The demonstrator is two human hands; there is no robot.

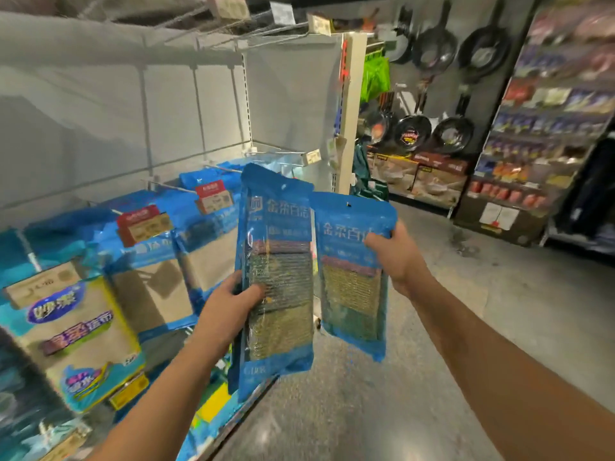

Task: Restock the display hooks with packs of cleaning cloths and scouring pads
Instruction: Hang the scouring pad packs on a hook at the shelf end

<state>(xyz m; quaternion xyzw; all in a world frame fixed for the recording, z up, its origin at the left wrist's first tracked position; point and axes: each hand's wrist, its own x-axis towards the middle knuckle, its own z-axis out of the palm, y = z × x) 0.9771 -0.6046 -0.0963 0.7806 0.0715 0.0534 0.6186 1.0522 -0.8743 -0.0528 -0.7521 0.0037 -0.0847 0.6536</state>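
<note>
My left grip (233, 304) grasps one scouring-pad pack (278, 277); my right grip (392, 257) grasps a second pack (352, 277), both raised near the empty hook (279, 154). Best: align the pack's punched hole squarely with the hook tip.

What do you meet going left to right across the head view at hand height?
Hanging cloth packs → left hand → the pack it grips → second pack → right hand → pan display.

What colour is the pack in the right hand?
Blue pack, clear window showing yellow-green pads; head view.
</note>
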